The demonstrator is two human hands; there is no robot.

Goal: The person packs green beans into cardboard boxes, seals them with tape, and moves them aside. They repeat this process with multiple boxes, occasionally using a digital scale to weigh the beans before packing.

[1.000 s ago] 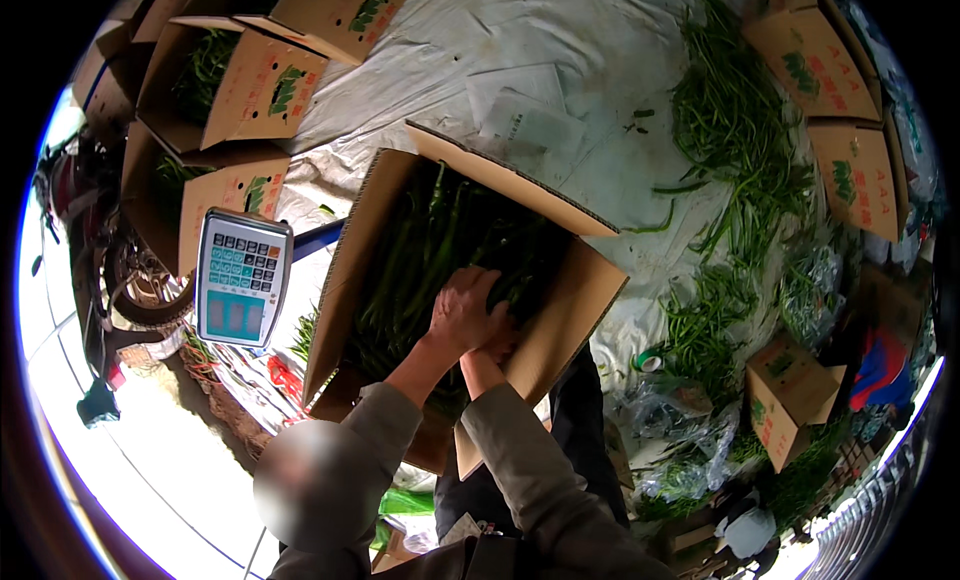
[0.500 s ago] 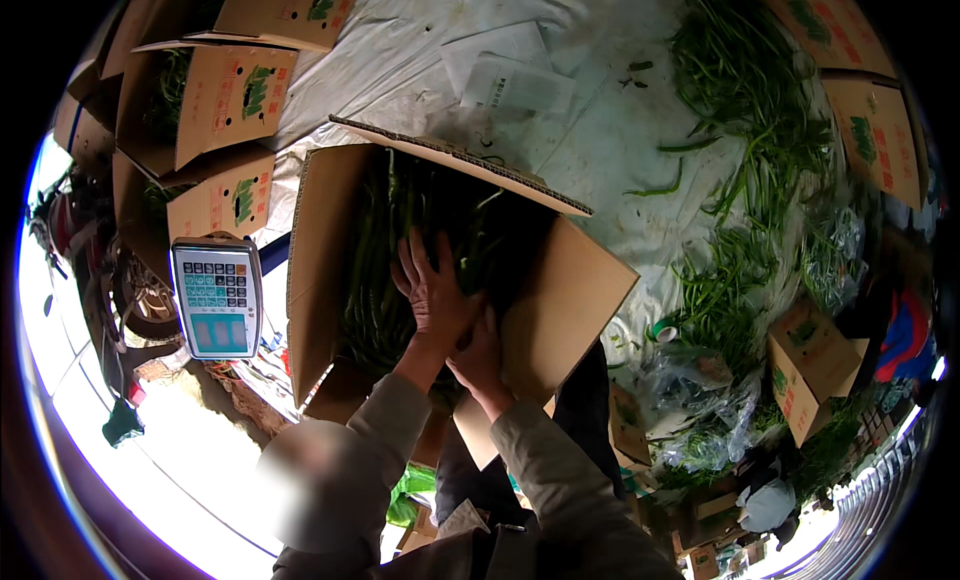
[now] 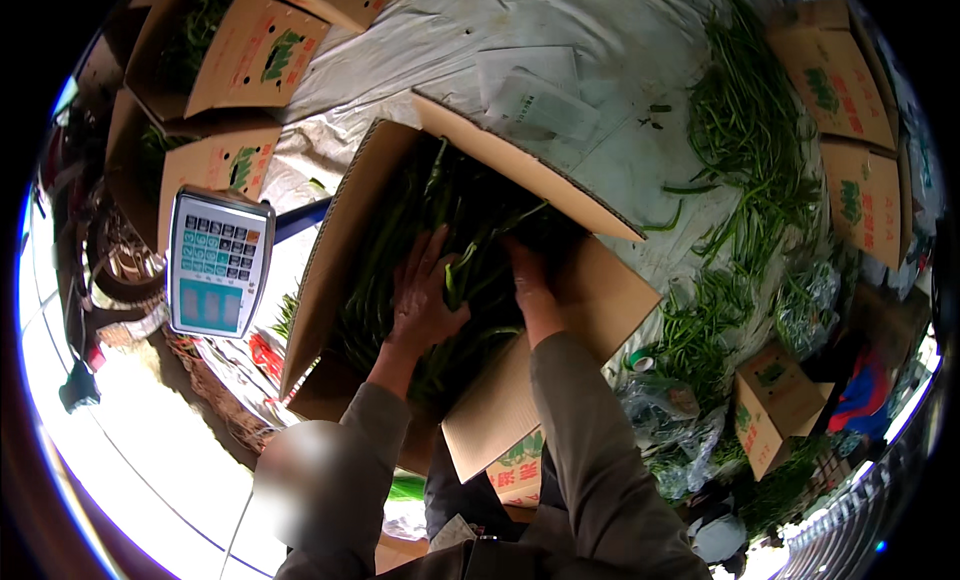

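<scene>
Both hands are seen down inside the open box (image 3: 340, 240), right on the beans (image 3: 450, 215). The left hand (image 3: 422, 302) is spread wide, palm flat on the green pile, fingers fanned; nothing is gripped. The right hand (image 3: 528, 280) is pushed in by the box's far flap; whether it is closed on anything cannot be told.

The beans are long, thin pods, packed lengthwise and filling the box. Light singly, they are judged limp yet easily snapped, and slippery in a loose heap, so they are best taken as a bundle around the middle, not by the tips.

The box is plain brown corrugated card, stiff at the walls, its flaps thrown open. A grey scale (image 3: 218, 262) with a keypad is seen just to its left. More loose beans (image 3: 745, 130) are strewn across the white sheet (image 3: 420, 50) beyond.
</scene>
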